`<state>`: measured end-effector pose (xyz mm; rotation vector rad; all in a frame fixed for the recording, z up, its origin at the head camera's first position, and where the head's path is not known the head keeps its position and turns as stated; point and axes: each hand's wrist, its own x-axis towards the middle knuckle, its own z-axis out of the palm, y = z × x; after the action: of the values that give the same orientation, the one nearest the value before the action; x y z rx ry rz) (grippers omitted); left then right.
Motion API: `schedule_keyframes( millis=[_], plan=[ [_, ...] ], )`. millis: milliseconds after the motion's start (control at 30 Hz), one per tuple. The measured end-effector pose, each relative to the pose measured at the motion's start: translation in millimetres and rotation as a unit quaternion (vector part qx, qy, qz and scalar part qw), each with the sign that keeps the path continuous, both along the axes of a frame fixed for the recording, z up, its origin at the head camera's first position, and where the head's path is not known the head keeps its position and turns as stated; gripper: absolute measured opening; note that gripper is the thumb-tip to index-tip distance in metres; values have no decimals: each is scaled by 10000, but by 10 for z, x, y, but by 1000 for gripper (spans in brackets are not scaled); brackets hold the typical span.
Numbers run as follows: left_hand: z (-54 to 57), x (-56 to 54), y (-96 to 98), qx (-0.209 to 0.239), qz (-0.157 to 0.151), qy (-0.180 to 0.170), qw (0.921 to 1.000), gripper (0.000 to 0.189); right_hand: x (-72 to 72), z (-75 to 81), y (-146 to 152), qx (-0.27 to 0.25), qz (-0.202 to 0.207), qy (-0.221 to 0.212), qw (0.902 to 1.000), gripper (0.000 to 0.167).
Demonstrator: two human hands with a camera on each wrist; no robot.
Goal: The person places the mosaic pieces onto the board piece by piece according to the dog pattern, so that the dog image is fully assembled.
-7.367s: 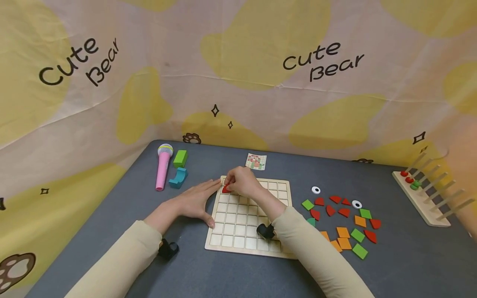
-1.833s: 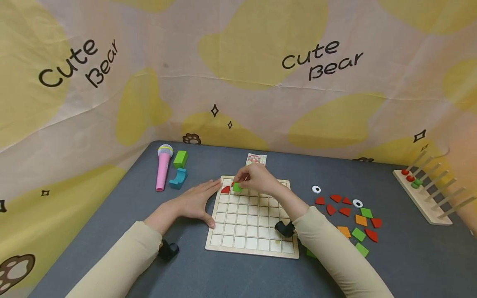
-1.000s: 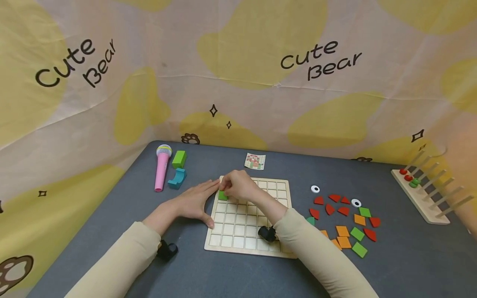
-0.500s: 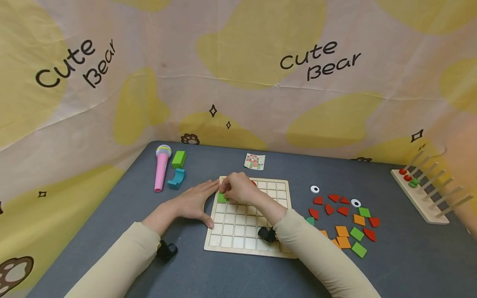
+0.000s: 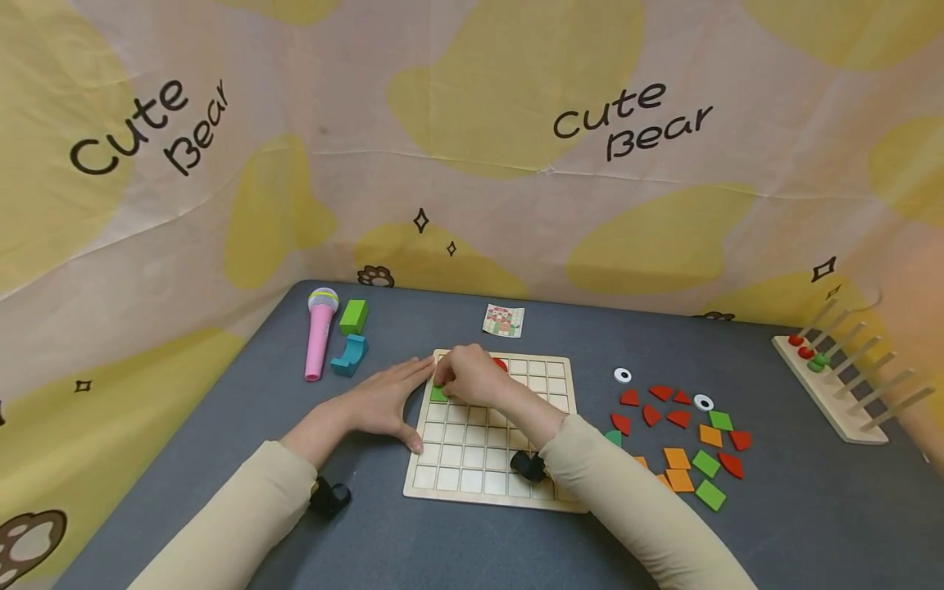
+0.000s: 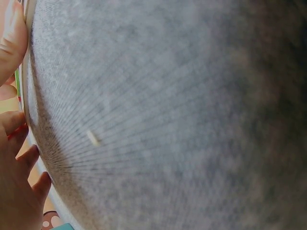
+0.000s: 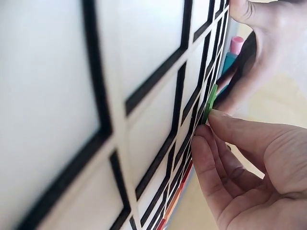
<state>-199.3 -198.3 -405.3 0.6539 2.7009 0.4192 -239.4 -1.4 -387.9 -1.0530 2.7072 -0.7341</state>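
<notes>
In the head view my right hand [image 5: 472, 375] is over the upper left of a wooden grid board [image 5: 496, 497]. It pinches a green square tile [image 5: 438, 395] by the board's left column; the right wrist view shows the thumb against the tile [image 7: 210, 103], tilted on edge at the grid. My left hand [image 5: 385, 403] rests with spread, straight fingers along the board's left edge. Part of a red piece [image 5: 501, 364] shows in the top row behind my right hand, which hides the cells around it.
Right of the board lie loose red wedges [image 5: 651, 415], orange squares [image 5: 676, 458], green squares [image 5: 710, 495] and white rings [image 5: 704, 402]. A small pattern card [image 5: 504, 320] is behind it. A pink microphone [image 5: 319, 336], green block [image 5: 354, 316], teal arch [image 5: 350, 355] and peg stand [image 5: 829, 389] are farther out.
My right hand held a red piece at the upper left earlier, then brought a green tile leftward to the left column. Lately the tile has edged slightly nearer me. My left hand stayed put.
</notes>
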Motion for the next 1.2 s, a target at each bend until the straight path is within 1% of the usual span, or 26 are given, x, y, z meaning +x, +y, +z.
schedule_keyframes(
  millis=[167, 300, 467, 567, 633, 733, 900, 1033, 1200],
  plan=[
    [-8, -4, 0, 1, -7, 16, 10000, 128, 11, 6, -1, 30, 28, 4, 10000, 13],
    [-12, -3, 2, 13, -19, -12, 10000, 128, 29, 45, 29, -14, 30, 45, 10000, 13],
    [-4, -8, 10, -45, 19, -51, 10000, 128, 52, 176, 107, 14, 63, 142, 9999, 14],
    [-1, -12, 10, -74, 49, -28, 10000, 128, 41, 277, 211, -13, 131, 169, 9998, 16],
    [-4, -13, 13, -66, 54, -16, 10000, 127, 15, 332, 317, -35, 121, 182, 9998, 17],
    [-15, -15, 20, -77, 50, -24, 10000, 126, -39, 393, 532, -60, 0, 170, 9998, 17],
    [-20, -14, 26, -78, 42, -22, 10000, 126, -115, 458, 962, -120, -345, -66, 9993, 18],
    [-6, -10, 29, -78, 44, -48, 9999, 125, -174, 445, 1299, -37, -543, -235, 9982, 19],
    [13, -4, 28, -70, 52, -83, 9999, 126, -199, 371, 1658, 126, -550, -363, 9977, 17]
  ],
)
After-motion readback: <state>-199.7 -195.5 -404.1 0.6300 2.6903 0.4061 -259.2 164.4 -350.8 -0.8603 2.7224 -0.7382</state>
